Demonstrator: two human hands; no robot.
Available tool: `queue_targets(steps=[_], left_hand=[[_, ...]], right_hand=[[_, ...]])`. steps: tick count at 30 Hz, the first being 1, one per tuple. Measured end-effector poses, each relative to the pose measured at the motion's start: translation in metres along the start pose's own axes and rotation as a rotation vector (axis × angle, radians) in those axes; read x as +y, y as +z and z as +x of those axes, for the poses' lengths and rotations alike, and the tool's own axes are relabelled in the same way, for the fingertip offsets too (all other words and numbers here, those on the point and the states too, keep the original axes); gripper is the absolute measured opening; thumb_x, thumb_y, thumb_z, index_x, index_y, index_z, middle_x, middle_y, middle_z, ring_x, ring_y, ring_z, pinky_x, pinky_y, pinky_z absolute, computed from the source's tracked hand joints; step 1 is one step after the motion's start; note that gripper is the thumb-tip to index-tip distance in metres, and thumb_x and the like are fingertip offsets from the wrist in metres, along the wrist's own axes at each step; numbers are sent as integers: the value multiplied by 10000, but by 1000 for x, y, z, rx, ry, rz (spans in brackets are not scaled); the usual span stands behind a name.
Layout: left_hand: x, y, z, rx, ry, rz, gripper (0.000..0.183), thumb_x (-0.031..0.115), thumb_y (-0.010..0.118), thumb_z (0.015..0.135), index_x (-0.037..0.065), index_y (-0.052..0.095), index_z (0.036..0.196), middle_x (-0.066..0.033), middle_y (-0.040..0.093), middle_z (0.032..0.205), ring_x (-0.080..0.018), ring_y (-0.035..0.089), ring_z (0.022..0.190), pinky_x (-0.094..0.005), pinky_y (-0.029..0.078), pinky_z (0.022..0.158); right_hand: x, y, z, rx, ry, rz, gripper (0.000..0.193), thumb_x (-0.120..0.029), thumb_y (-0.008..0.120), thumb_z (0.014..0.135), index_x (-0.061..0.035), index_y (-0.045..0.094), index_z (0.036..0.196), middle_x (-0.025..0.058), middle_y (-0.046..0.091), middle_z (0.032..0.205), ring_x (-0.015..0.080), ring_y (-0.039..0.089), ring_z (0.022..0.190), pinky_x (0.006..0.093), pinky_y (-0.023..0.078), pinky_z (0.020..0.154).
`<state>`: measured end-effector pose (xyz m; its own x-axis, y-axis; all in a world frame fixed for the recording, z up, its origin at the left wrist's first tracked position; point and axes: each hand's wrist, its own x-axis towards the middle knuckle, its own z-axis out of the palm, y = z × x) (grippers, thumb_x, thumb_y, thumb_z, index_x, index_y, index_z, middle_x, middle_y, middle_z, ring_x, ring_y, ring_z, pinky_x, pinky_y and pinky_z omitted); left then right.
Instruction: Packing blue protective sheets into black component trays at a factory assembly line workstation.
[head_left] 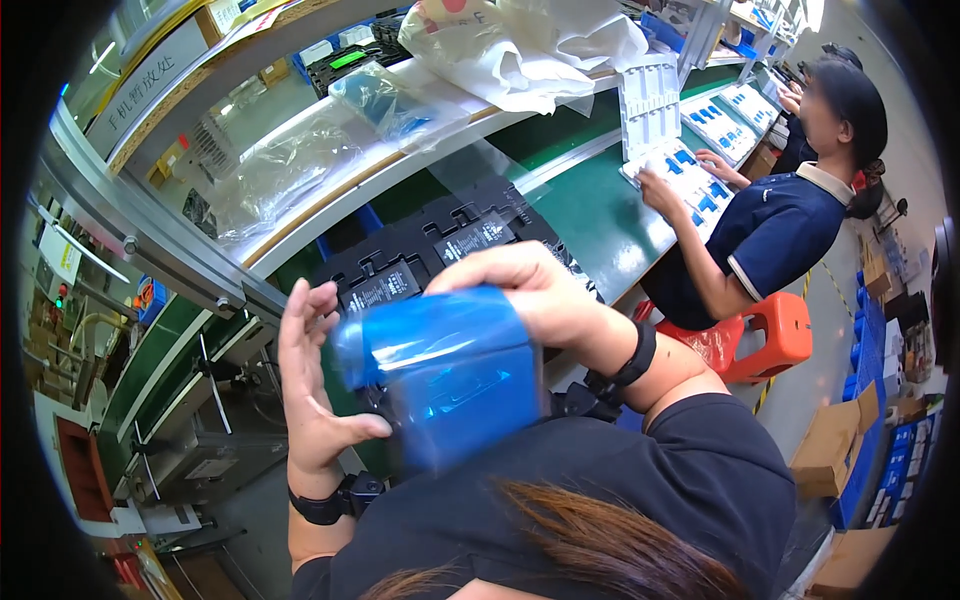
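My right hand (520,285) grips the upper edge of a glossy blue plastic-film packet (465,375), which is smeared by motion and hangs in front of my body. Beside the packet's left side, my left hand (318,385) has its fingers apart and its thumb stretched toward it; it does not appear to hold anything. Just beyond my hands lies a black moulded tray (440,215) on the green bench. Flat black rectangular blocks with white print sit in its pockets, one block (383,285) near my left fingers and another block (472,238) beyond my right hand.
A shelf (300,215) above the bench carries clear plastic bags (290,175) and white bags (510,60). To the right, a co-worker (770,220) on a red stool (780,330) handles a white tray (690,185) of blue pieces. A metal post (150,230) stands at left.
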<state>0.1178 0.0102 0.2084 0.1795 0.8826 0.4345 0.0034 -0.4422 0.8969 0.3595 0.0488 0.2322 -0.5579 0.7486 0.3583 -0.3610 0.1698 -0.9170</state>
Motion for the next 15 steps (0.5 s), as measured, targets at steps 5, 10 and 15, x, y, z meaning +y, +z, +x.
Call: queue_targets(steps=[5,10,15], left_hand=[[9,2,-7,-264,-292,42,499,131,771,663,-39,560,1081,-139,595,1061,-237,573,1005,-327,416,922],[-3,10,-17,-99,-425,-290,128,-1,603,786,-25,615,911,-105,648,798,-172,622,786,-295,478,767],[-11,-4,-28,-198,-372,-22,415,71,742,673,-24,567,1037,-107,622,954,-194,592,895,-317,461,809]], right_hand=[[-8,-5,21,230,161,520,266,-143,572,863,-9,546,1091,102,622,949,210,627,850,338,510,736],[4,-6,27,391,-47,-158,328,-149,591,860,-11,522,1149,47,613,1004,100,576,879,252,459,811],[10,-4,20,257,96,30,226,-135,589,858,-9,596,1046,30,630,943,84,572,837,240,464,774]])
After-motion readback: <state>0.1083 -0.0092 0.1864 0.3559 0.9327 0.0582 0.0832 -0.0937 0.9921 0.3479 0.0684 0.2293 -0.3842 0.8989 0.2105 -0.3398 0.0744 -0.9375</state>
